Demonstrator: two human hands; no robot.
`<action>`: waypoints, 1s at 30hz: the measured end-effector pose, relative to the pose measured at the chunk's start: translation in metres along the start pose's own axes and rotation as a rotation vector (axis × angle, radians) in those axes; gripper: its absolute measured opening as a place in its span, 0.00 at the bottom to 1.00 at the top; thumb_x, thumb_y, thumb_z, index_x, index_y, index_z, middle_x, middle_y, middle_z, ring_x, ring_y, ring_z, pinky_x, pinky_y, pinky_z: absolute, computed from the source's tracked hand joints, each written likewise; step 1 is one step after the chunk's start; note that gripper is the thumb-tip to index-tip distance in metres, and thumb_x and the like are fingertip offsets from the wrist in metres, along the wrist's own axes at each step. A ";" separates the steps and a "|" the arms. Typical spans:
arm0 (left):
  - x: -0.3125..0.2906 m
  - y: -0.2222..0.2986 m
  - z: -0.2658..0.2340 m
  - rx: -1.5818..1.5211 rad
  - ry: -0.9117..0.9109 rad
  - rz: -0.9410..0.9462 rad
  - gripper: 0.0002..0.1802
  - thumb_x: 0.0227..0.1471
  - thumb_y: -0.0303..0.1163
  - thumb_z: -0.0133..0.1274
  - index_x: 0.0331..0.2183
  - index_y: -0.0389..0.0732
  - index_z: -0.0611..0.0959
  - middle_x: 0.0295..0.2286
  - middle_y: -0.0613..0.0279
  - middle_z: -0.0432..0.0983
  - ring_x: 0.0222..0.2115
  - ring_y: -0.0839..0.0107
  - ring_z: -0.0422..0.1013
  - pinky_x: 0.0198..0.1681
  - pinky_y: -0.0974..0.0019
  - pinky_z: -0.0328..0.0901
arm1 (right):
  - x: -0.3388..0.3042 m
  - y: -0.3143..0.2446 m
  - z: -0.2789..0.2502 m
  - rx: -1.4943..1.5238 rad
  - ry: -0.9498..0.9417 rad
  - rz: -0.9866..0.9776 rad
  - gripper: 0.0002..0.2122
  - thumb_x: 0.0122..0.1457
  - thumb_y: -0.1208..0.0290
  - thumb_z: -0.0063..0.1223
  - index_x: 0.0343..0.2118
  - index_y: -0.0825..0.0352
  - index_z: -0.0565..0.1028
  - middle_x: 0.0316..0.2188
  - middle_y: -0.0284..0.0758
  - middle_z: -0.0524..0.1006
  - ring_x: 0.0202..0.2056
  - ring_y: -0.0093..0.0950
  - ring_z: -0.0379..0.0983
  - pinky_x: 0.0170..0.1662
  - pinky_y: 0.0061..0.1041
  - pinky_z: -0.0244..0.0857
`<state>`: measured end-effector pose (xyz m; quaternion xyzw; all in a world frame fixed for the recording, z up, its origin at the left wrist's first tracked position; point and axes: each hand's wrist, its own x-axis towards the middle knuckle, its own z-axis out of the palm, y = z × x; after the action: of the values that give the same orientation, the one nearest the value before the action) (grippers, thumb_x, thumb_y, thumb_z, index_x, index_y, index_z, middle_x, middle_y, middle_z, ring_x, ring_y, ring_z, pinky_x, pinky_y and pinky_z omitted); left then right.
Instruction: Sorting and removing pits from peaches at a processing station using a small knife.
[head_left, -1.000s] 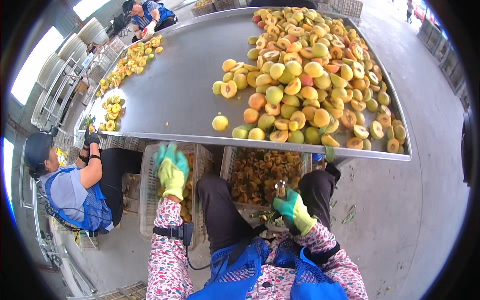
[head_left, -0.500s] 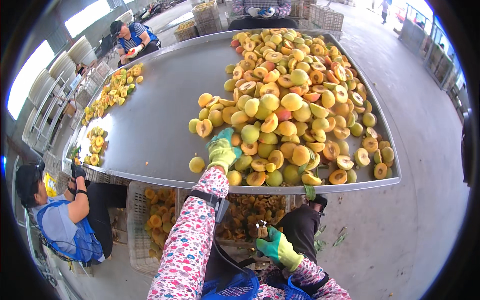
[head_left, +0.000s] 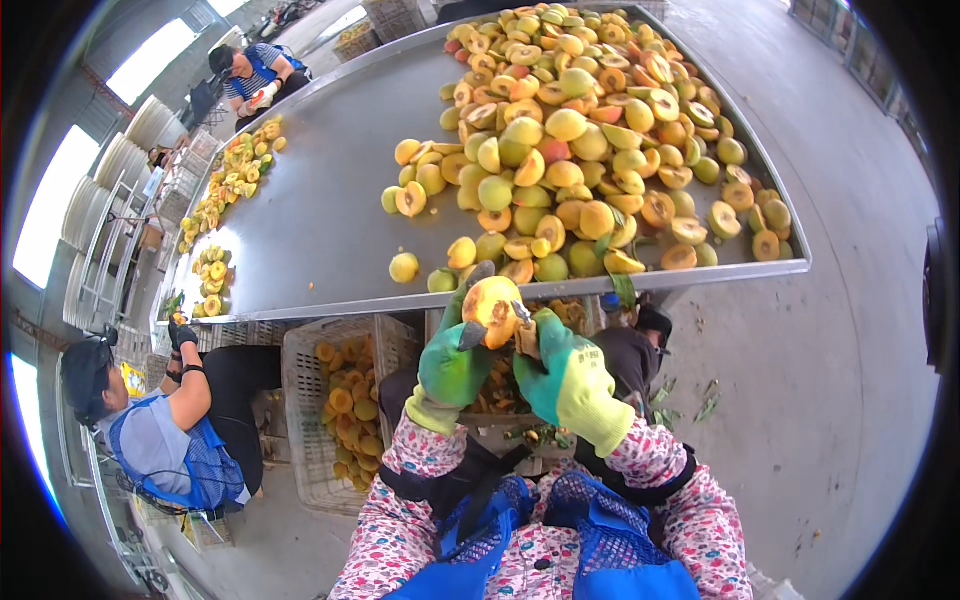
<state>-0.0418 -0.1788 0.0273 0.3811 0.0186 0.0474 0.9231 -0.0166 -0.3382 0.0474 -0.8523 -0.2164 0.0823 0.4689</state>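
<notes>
In my left hand, in a green and yellow glove, is a yellow peach half, its cut face with a dark pit hollow turned up. My right hand, gloved alike, grips a small pitting tool with a wooden handle and a metal tip. The tip is at the right edge of the peach half; I cannot tell how deep it reaches. Both hands are just in front of the metal table's near edge. Beyond them a large heap of halved peaches covers the table's right side.
The metal table has a raised rim. Below it stand a plastic crate of peach halves and another partly hidden behind my hands. A co-worker sits at the left, another person at the far left. Small peach piles lie near them.
My left hand has come back from the heap with a peach half. My right hand has risen with the pitting tool to meet it. The view has tilted down.
</notes>
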 end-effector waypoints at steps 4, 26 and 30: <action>-0.016 -0.021 0.008 -0.002 0.096 0.053 0.34 0.49 0.33 0.53 0.56 0.37 0.63 0.50 0.54 0.65 0.51 0.61 0.64 0.56 0.59 0.60 | -0.018 -0.001 0.005 -0.071 0.044 -0.031 0.13 0.51 0.67 0.55 0.34 0.67 0.66 0.25 0.49 0.75 0.29 0.51 0.72 0.29 0.45 0.64; -0.011 -0.061 0.036 0.375 0.223 0.078 0.22 0.61 0.44 0.40 0.43 0.34 0.74 0.37 0.54 0.75 0.35 0.67 0.72 0.40 0.64 0.69 | -0.038 0.033 -0.020 -0.454 -0.224 -0.239 0.12 0.47 0.72 0.55 0.34 0.68 0.69 0.24 0.41 0.75 0.25 0.39 0.74 0.27 0.33 0.66; -0.001 -0.051 0.029 0.211 0.213 -0.223 0.22 0.60 0.47 0.43 0.43 0.37 0.74 0.32 0.59 0.76 0.30 0.70 0.72 0.34 0.67 0.69 | -0.043 0.033 -0.020 -0.172 -0.187 -0.143 0.13 0.45 0.72 0.55 0.34 0.69 0.69 0.22 0.44 0.74 0.25 0.43 0.73 0.27 0.38 0.64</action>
<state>-0.0375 -0.2351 0.0114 0.4644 0.1635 -0.0173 0.8702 -0.0389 -0.3880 0.0277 -0.8605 -0.3255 0.1089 0.3765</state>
